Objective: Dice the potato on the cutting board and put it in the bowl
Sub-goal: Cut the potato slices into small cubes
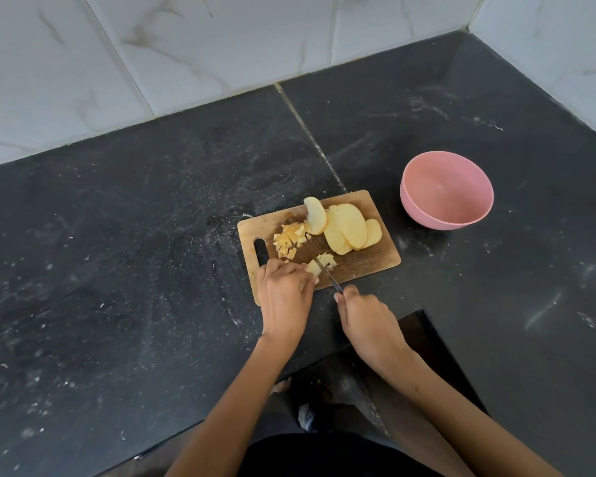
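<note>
Both bare forearms reach in from the near edge of the dark speckled stone counter (117, 270). From the head view, the left hand (284, 290) rests on the near left part of the rectangular wooden cutting board (369, 259), its grip curled down onto a small pale potato piece being cut (324, 263). The right hand (367, 321) sits just near of the board, its grip clamped round the handle of a slim dark-handled knife (327, 271), whose blade slants far-left across that piece. A heap of yellow potato dice (289, 242) lies on the left of the board, beside its handle slot. Overlapping pale potato slices (344, 227) lie across the far right of the board. A round pink bowl (446, 191) stands on the counter just right of and beyond the board, apart from it, with nothing visible inside. White marbled wall tiles (186, 46) rise behind the counter.
</note>
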Tool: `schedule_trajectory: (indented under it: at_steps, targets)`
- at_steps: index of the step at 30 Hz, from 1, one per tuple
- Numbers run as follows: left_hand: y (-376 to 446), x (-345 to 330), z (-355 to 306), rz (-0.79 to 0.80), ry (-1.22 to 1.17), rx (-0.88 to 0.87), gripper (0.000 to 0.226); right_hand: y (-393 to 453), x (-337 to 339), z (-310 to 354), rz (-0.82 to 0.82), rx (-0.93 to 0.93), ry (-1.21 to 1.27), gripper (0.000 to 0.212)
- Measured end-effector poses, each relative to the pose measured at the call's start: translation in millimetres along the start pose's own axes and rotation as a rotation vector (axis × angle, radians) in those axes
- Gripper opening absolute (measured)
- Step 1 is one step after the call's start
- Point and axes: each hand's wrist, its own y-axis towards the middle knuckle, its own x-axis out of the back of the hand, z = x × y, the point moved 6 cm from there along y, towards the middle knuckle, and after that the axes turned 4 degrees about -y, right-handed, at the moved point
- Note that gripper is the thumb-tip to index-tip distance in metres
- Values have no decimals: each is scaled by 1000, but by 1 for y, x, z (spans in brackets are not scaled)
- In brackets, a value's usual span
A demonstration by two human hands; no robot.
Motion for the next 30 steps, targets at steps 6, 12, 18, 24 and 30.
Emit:
schedule_trajectory:
  at_steps: [6, 12, 18, 24, 30]
  targets:
    - [1, -2, 0, 4, -92, 53, 14, 15, -12, 10, 75, -50, -80, 23]
    - [3, -7, 3, 22, -100, 66, 12, 13, -15, 8, 123, -56, -121, 19]
    - [3, -10, 5, 12, -110, 61, 10, -20, -19, -11, 117, -36, -155, 19]
    - [2, -5, 5, -14, -106, 18, 9, -21, -9, -17, 51, -22, -18, 32]
    - [-10, 4, 16, -53, -43, 36, 22, -10, -5, -7, -7, 34, 16, 32]
